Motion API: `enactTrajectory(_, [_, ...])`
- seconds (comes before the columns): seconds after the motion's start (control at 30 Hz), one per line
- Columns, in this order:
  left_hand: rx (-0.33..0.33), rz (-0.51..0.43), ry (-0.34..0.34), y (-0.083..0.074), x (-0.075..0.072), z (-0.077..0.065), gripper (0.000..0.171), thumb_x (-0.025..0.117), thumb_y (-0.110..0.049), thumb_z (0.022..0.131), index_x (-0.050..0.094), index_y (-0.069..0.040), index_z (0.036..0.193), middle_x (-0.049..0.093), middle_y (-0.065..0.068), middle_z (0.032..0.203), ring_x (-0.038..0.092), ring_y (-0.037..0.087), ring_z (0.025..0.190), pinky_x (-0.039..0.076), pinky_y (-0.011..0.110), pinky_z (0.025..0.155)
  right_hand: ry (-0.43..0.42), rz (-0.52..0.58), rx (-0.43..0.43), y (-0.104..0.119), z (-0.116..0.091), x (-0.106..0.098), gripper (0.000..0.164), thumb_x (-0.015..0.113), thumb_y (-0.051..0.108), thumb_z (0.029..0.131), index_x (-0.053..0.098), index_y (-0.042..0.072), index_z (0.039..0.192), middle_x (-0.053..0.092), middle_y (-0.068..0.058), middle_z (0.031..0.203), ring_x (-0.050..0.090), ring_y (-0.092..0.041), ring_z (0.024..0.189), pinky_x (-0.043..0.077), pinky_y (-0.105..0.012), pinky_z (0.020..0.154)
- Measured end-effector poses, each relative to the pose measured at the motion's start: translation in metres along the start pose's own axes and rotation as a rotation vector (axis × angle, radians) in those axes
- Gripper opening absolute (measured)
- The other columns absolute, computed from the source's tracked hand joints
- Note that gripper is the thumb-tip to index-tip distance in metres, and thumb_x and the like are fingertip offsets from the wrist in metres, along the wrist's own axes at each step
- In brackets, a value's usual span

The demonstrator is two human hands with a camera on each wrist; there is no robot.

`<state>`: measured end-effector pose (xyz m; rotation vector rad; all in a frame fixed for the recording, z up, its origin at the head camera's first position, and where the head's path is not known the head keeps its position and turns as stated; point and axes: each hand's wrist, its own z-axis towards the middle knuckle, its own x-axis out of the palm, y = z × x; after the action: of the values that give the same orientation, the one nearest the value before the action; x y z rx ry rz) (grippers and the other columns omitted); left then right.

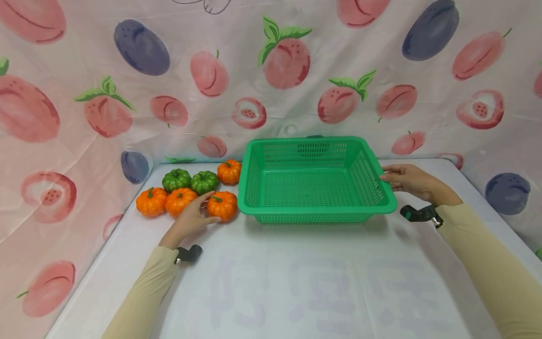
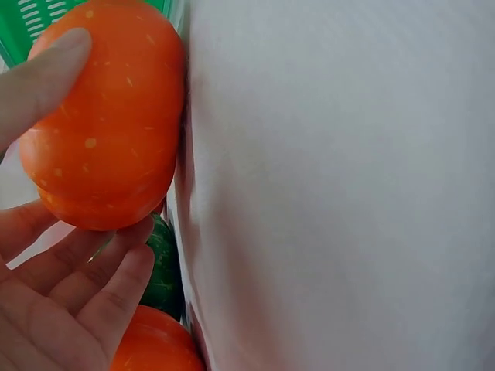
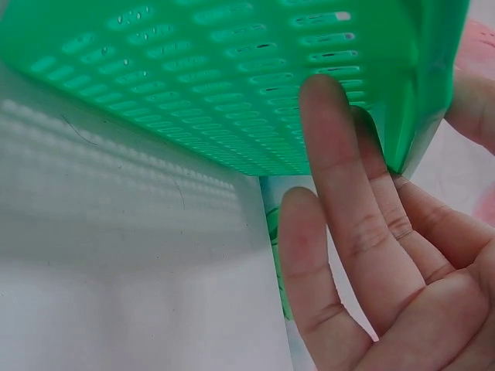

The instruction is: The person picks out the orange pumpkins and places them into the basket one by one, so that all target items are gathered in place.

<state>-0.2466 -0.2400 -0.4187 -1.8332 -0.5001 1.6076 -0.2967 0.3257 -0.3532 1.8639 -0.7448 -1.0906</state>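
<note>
My left hand (image 1: 190,218) has its thumb on one side of a small orange pumpkin (image 1: 222,206) and its fingers on the other. In the left wrist view this pumpkin (image 2: 116,124) fills the space between thumb and fingers. Just to its right stands a green plastic basket (image 1: 317,210) with slotted walls and nothing inside. At the basket's right end, my right hand (image 1: 412,181) holds the rim, thumb over the edge. The right wrist view shows its fingers (image 3: 340,154) along the outside of the slotted wall (image 3: 232,69).
Two green pumpkins (image 1: 176,180) (image 1: 205,182) sit behind two orange ones (image 1: 151,202) (image 1: 180,202) on the left. Another orange pumpkin (image 1: 229,172) is by the basket's back left corner. Fruit-printed cloth (image 1: 292,108) hangs behind the white table (image 1: 296,282).
</note>
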Motion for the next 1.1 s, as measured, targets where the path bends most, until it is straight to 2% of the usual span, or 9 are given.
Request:
enactTrajectory(0.27, [-0.030, -0.035, -0.026, -0.001, -0.005, -0.004, 0.086, 0.075, -0.036, 0.079, 0.030, -0.010, 0.147, 0.037, 0.020, 0.147, 0.043, 0.039, 0.128, 0.038, 0.053, 0.106, -0.001, 0.005, 0.004, 0.003, -0.002, 0.002, 0.067, 0.050, 0.025, 0.098, 0.018, -0.011, 0.145, 0.062, 0.026, 0.093, 0.062, 0.006, 0.089, 0.050, -0.011, 0.080])
enactTrajectory(0.43, [-0.011, -0.069, -0.043, -0.003, -0.010, -0.005, 0.086, 0.075, -0.037, 0.079, 0.030, -0.010, 0.148, 0.034, 0.021, 0.149, 0.041, 0.040, 0.131, 0.037, 0.052, 0.107, -0.002, -0.006, 0.007, 0.002, -0.002, 0.001, 0.068, 0.050, 0.026, 0.098, 0.018, -0.011, 0.145, 0.061, 0.026, 0.094, 0.062, 0.006, 0.089, 0.050, -0.012, 0.080])
enactTrajectory(0.57, [-0.003, -0.055, -0.067, -0.004, -0.015, -0.007, 0.085, 0.074, -0.036, 0.080, 0.030, -0.010, 0.148, 0.034, 0.023, 0.148, 0.043, 0.041, 0.128, 0.039, 0.053, 0.106, 0.001, -0.012, 0.006, 0.003, -0.002, 0.002, 0.067, 0.050, 0.026, 0.098, 0.018, -0.011, 0.145, 0.062, 0.025, 0.094, 0.062, 0.005, 0.089, 0.050, -0.012, 0.080])
enactTrajectory(0.77, [-0.002, -0.056, -0.086, -0.006, -0.027, -0.007, 0.085, 0.074, -0.036, 0.080, 0.030, -0.008, 0.147, 0.035, 0.022, 0.147, 0.045, 0.041, 0.127, 0.039, 0.052, 0.106, 0.023, 0.011, 0.000, 0.005, -0.005, 0.001, 0.066, 0.050, 0.022, 0.098, 0.018, -0.011, 0.145, 0.064, 0.024, 0.095, 0.063, 0.003, 0.090, 0.051, -0.013, 0.081])
enactTrajectory(0.97, [-0.036, -0.026, -0.102, -0.012, -0.042, -0.005, 0.090, 0.072, -0.046, 0.079, 0.027, -0.011, 0.149, 0.031, 0.021, 0.151, 0.040, 0.041, 0.132, 0.035, 0.053, 0.108, 0.033, 0.019, -0.008, 0.004, -0.005, 0.000, 0.064, 0.050, 0.020, 0.098, 0.019, -0.011, 0.145, 0.066, 0.021, 0.098, 0.066, 0.000, 0.091, 0.053, -0.015, 0.081])
enactTrajectory(1.1, [-0.011, -0.006, -0.129, -0.017, -0.051, -0.003, 0.087, 0.072, -0.040, 0.080, 0.028, -0.009, 0.148, 0.034, 0.022, 0.149, 0.041, 0.041, 0.130, 0.036, 0.053, 0.107, 0.034, 0.022, -0.011, 0.003, -0.005, -0.002, 0.063, 0.050, 0.019, 0.098, 0.020, -0.012, 0.144, 0.067, 0.021, 0.097, 0.066, 0.000, 0.090, 0.053, -0.016, 0.080])
